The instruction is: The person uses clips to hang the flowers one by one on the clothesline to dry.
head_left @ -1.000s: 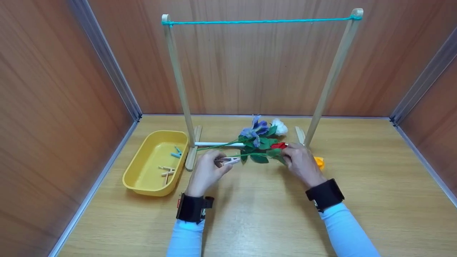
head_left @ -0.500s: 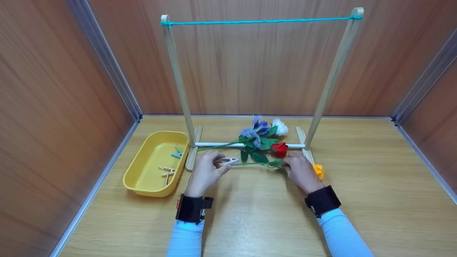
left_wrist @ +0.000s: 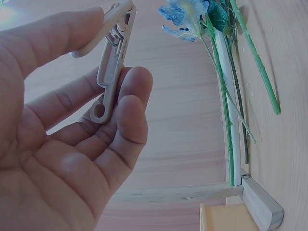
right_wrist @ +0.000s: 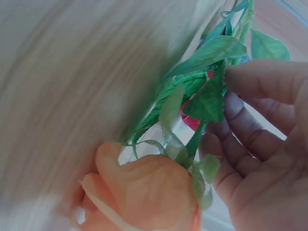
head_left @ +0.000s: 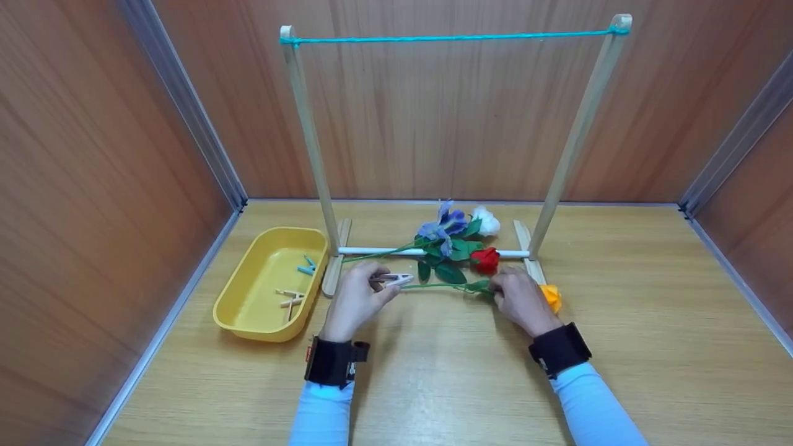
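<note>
Between thumb and fingers, my left hand (head_left: 361, 300) holds a pale clothespin (left_wrist: 111, 67), its tip pointing right beside a green stem (head_left: 437, 285). My right hand (head_left: 525, 300) pinches that stem near the leaves, just below the head of an orange artificial rose (right_wrist: 149, 192). In the head view, the hand partly covers this rose. Just behind the right hand lies a red rose (head_left: 485, 261). A blue-purple flower (head_left: 441, 230) and a white flower (head_left: 485, 221) lie farther back, their leaves overlapping.
A yellow tray (head_left: 238, 272) at left contains a blue clothespin (head_left: 306, 267) and wooden ones (head_left: 291, 301). Two wooden posts (head_left: 576, 130) carry a teal string (head_left: 446, 38) across the top. A white rod (head_left: 372, 250) joins their feet, under the flowers.
My right hand has shifted slightly toward me, bringing the orange rose's stem nearer and lower. The red rose, partly covered before, is now visible. The left hand has barely moved, still gripping the clothespin.
</note>
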Motion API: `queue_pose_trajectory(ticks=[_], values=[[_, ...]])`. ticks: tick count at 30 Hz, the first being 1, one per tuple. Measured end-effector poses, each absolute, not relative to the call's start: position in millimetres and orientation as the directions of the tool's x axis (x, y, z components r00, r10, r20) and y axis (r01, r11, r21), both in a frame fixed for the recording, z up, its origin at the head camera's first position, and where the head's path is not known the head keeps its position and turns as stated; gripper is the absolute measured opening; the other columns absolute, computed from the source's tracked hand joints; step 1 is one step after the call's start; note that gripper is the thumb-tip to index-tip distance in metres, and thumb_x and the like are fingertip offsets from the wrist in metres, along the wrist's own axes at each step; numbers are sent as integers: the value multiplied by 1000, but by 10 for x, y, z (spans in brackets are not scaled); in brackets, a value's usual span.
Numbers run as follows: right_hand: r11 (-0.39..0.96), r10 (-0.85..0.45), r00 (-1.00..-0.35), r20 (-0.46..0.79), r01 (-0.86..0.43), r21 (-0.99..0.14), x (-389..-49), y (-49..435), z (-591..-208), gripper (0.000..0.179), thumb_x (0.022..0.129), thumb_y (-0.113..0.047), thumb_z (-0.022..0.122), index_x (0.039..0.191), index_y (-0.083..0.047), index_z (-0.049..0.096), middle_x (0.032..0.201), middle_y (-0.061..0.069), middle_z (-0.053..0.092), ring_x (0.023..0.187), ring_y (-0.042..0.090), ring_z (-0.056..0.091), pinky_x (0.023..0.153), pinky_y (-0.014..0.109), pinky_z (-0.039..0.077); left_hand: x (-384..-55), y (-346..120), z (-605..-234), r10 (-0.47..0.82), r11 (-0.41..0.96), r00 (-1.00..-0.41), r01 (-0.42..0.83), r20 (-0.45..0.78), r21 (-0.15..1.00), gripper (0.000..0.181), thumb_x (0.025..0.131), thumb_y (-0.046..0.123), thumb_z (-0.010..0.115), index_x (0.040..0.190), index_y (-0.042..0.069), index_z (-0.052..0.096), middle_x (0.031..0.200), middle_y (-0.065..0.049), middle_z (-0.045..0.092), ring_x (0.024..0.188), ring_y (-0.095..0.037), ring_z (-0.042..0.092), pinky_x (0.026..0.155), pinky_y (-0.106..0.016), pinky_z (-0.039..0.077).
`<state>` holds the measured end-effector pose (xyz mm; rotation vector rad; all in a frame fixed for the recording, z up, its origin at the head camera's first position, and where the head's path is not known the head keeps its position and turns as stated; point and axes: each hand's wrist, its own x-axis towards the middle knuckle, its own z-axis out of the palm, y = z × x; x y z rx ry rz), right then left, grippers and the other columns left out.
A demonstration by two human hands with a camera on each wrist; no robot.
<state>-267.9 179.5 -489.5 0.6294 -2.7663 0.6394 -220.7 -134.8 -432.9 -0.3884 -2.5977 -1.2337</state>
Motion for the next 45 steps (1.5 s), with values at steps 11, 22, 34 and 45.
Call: queue_pose_trajectory(ticks=[11,22,34,45], values=[[782,-370,-831,415,-520,-343,-2629,1706,-4741,20,82,14,63,94,4,76,94,16,70,87,34,64,81,49,58,-2205,-1343,-4325,127,623,-943,317,307,716,23,87,10,82,108,1,74,103,-12,71,85,-24,67,72,-33,56],[678,-555,-715,424,-685,-267,-2711,1448,-4509,10,88,4,72,95,0,78,92,12,69,86,29,62,83,42,58,-2211,-1354,-4334,122,634,-946,308,302,710,24,87,10,82,108,2,74,104,-13,71,85,-23,66,72,-33,56],[643,-652,-683,329,-728,-235,-2872,1056,-4646,17,88,4,74,104,-1,78,97,12,70,87,27,64,83,39,60,-2211,-1357,-4322,120,619,-951,296,285,727,23,88,11,82,108,3,74,104,-12,71,87,-25,66,74,-34,56],[705,-652,-719,240,-692,-158,-2994,853,-4832,9,89,1,76,98,-1,77,92,13,71,87,30,66,79,44,58,-2225,-1363,-4348,135,619,-933,341,332,707,23,87,9,83,106,0,74,102,-14,71,85,-32,69,71,-33,57]])
